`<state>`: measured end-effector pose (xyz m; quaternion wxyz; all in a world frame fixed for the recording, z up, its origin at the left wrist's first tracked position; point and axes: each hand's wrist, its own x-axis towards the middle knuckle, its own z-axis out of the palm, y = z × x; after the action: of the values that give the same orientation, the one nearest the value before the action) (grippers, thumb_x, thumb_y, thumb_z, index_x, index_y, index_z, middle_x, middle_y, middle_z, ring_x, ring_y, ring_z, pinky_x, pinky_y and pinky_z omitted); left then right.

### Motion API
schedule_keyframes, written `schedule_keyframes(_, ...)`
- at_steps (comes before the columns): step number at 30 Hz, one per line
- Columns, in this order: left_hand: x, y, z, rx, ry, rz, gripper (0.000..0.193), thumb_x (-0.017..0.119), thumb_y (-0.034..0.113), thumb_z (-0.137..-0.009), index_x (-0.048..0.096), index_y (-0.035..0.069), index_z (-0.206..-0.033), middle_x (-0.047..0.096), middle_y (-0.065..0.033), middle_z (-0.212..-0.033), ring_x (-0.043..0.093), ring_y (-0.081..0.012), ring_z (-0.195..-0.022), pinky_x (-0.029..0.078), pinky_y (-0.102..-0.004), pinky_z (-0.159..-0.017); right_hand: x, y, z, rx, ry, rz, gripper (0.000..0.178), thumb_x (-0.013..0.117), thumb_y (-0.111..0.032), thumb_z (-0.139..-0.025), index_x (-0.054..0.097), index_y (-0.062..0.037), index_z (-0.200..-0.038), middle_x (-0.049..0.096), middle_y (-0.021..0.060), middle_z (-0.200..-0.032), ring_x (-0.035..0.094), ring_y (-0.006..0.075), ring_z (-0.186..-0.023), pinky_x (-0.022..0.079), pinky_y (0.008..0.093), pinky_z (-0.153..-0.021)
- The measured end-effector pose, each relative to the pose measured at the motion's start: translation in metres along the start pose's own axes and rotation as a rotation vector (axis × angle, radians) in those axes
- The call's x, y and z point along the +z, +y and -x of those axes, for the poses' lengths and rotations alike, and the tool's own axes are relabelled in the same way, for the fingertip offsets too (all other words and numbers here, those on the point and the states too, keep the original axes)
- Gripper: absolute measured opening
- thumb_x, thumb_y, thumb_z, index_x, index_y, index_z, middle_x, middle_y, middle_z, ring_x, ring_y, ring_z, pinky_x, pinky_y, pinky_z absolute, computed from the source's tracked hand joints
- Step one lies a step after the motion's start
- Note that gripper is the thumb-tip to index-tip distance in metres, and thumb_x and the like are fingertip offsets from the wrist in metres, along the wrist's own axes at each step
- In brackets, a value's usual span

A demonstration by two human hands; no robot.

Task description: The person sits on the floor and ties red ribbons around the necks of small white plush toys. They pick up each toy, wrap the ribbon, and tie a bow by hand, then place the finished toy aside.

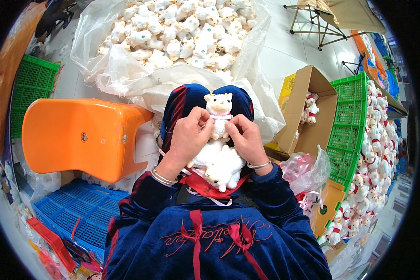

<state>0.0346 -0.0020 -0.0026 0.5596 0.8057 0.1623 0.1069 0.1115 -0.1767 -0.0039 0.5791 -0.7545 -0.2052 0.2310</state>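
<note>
A small white plush animal (219, 103) with a cream face and ears stands upright above my lap, facing up toward me. A pale ribbon (221, 117) runs across its neck. My left hand (190, 132) pinches at the ribbon's left side, fingertips against the toy. From the other side my right hand (245, 136) is closed with thumb and forefinger at the ribbon and the toy's body. What exactly lies between the fingertips is partly hidden. Below, more white plush toys (224, 169) lie on my lap, over a red cloth piece (204, 185) with pale ribbons.
A big clear plastic bag (144, 79) of white plush toys lies ahead. An orange stool (74, 135) and blue crate (81, 212) stand left. On the right are a cardboard box (301, 109), a green crate (347, 126) and many plush toys with red scarves (371, 158).
</note>
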Motion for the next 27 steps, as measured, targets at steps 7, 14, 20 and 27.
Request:
schedule_keyframes(7,0.004,-0.008,0.005,0.056,0.031,0.004,0.013,0.069,0.009,-0.094,0.059,0.002,-0.099,0.069,-0.0136,-0.075,0.072,-0.0246,-0.068,0.054,-0.0345,-0.06,-0.002,0.002,0.0,0.026,-0.012,0.027,0.018,0.066,-0.013,-0.098,0.059,-0.0002,-0.087,0.058,-0.0007,-0.073,0.05,0.0051,-0.067,0.042,0.0245,-0.059)
schedule_keyframes(14,0.004,-0.009,0.005,0.018,0.034,0.158,0.015,0.068,0.009,-0.094,0.059,0.0,-0.102,0.07,-0.0103,-0.076,0.07,-0.0151,-0.066,0.053,-0.03,-0.059,-0.001,0.004,0.0,0.019,-0.015,0.021,0.018,0.064,-0.012,-0.099,0.059,-0.0005,-0.087,0.057,-0.0003,-0.073,0.05,0.0057,-0.066,0.042,0.0248,-0.059)
schedule_keyframes(20,-0.001,-0.008,0.0,-0.163,-0.006,0.3,0.017,0.067,0.014,-0.096,0.061,-0.002,-0.095,0.066,-0.0039,-0.071,0.059,-0.0059,-0.062,0.047,-0.0259,-0.056,-0.003,0.002,-0.003,0.033,-0.005,-0.114,0.023,0.058,-0.017,-0.103,0.058,-0.0004,-0.087,0.056,0.0015,-0.072,0.05,0.0076,-0.067,0.043,0.0259,-0.06)
schedule_keyframes(27,0.002,-0.006,-0.002,-0.12,-0.017,0.171,0.021,0.066,0.016,-0.098,0.062,-0.002,-0.088,0.064,-0.0043,-0.068,0.056,-0.007,-0.061,0.046,-0.0271,-0.056,0.005,-0.006,-0.016,0.053,0.024,0.065,0.025,0.06,-0.018,-0.102,0.059,0.0023,-0.088,0.057,0.0066,-0.069,0.051,0.0095,-0.064,0.044,0.0304,-0.058)
